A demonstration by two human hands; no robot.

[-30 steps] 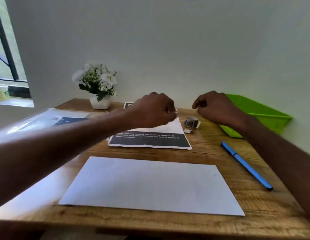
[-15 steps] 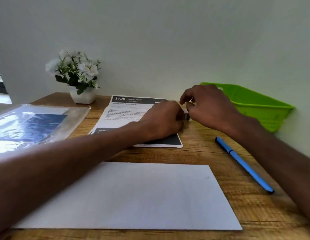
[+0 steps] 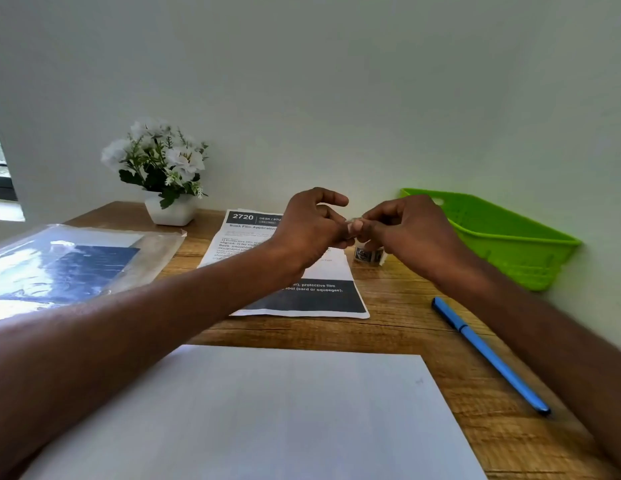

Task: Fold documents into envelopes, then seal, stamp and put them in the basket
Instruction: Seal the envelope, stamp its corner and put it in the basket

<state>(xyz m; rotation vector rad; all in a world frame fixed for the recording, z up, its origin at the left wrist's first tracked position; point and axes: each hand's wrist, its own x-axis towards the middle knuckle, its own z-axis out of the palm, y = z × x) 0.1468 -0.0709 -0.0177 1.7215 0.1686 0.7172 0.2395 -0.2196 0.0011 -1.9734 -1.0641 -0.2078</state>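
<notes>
A white envelope (image 3: 267,410) lies flat at the near edge of the wooden desk. Behind it lies a printed document (image 3: 302,296) with a dark band. My left hand (image 3: 312,226) and my right hand (image 3: 406,226) are raised above that document, fingertips meeting. Together they pinch a small pale stamp (image 3: 354,220) between them. A small roll of stamps (image 3: 368,254) sits on the desk just below my right hand. The green basket (image 3: 503,244) stands at the back right, against the wall.
A blue pen (image 3: 489,355) lies at the right of the desk. A clear plastic sleeve with dark paper (image 3: 70,265) lies on the left. A white pot of flowers (image 3: 163,174) stands at the back left. The wall is close behind.
Both hands have lifted off the desk near the stamp roll and now meet in the air, pinching a stamp. The camera has tilted and moved closer.
</notes>
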